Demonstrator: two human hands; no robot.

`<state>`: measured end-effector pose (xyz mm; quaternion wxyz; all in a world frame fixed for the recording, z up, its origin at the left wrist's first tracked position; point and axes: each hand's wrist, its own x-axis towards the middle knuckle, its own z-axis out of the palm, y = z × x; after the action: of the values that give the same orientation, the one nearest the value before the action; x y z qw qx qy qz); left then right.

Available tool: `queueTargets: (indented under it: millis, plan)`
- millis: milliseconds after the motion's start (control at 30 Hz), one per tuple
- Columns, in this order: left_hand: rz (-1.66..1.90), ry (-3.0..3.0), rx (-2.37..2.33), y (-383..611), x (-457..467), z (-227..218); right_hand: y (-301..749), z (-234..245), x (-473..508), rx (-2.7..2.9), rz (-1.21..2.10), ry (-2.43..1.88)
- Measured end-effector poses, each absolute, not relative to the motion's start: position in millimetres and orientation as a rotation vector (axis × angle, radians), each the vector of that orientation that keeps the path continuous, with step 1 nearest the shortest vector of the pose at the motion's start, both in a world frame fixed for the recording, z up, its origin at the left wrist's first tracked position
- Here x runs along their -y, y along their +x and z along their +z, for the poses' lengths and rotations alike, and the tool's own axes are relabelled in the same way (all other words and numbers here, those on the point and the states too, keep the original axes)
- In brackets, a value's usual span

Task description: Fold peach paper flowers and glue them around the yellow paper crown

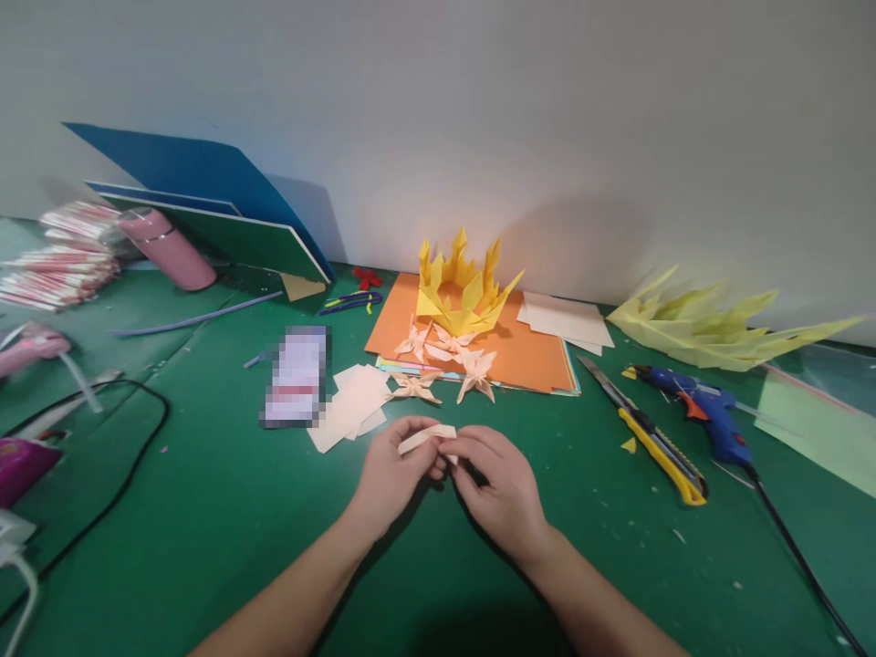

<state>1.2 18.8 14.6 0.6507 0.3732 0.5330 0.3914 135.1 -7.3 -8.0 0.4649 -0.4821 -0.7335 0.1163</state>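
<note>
Between my two hands is a small folded piece of pale peach paper [419, 439], held just above the green table. My left hand [393, 470] grips its left side, fingers curled behind it. On the other side, my right hand [498, 484] pinches the paper's right end with thumb and forefinger. Just beyond lie several folded peach paper flowers [477, 374], some on a stack of orange paper [540, 360]. A yellow folded-paper crown [465, 306] stands on that stack. Left of the flowers, loose peach paper slips [352, 406] overlap beside a phone [297, 376].
At right lie a yellow utility knife [657, 447], a blue glue gun [712, 411] with a black cord, and a pale yellow folded-paper piece [718, 324]. A pink bottle [171, 251] leans near blue and green boards [233, 233]. A black cable [147, 465] crosses the left side.
</note>
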Motion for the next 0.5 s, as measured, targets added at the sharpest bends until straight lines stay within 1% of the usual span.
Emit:
queueTargets:
  millis: [133,267,433,500]
  plan:
    - [0.947,0.826,-1.192,1,-19,15,135,-9,8,1.668,0.334,-1.281]
    - [0.983,0.796,-1.164,-1,-20,13,136,-8,11,1.642,0.294,-1.269]
    - [1.098,0.692,-1.14,0,-20,9,133,-2,18,1.936,0.236,-0.928]
    - [1.158,0.651,-1.137,2,-18,9,130,-2,19,2.063,0.241,-0.88]
